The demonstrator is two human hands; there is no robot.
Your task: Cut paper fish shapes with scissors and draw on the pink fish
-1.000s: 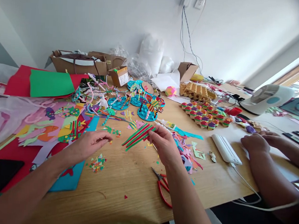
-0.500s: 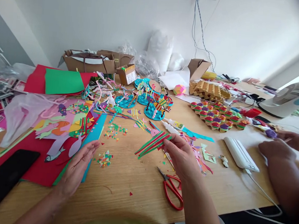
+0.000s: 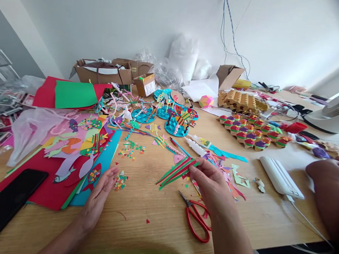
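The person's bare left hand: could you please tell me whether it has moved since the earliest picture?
Yes: judged against the small pile of multicoloured paper scraps, the left hand has moved leftward and nearer the camera.

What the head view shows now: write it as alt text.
A person's right grip holds red-and-green striped paper above a wooden table; the open left grip is beside small colorful scraps. Red-handled scissors lie nearby.

Paper strips (image 3: 175, 172) above table (image 3: 163, 213), right of phone (image 3: 10, 203)
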